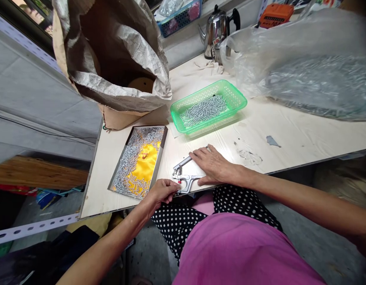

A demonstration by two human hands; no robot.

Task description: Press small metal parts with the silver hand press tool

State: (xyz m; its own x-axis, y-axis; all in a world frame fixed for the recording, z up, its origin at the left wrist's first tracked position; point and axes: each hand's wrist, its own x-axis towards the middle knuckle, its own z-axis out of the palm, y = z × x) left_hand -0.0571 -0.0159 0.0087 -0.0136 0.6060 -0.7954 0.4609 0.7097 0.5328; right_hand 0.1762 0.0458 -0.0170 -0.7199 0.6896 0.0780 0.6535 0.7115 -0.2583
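Snap-fastener pliers (187, 179), silver with a coiled spring and a small red part at the jaw, lie near the table's front edge. My right hand (214, 165) rests over their two spread handles, fingers on the upper one and thumb by the lower. At the jaw, my left hand (165, 190) has its thumb and fingers pinched together; what they hold is too small to make out. Left of the pliers is a shallow box (163, 148) with many small silver metal pieces on yellow cloth. A green plastic basket (183, 103) beyond holds more such pieces.
A large open woven sack (117, 93) stands at the back left. Behind the basket are a steel kettle (215, 31) and a blue basket (181, 18). A big clear plastic bag (313, 83) of metal pieces covers the right rear. A grey scrap (272, 141) lies nearer.
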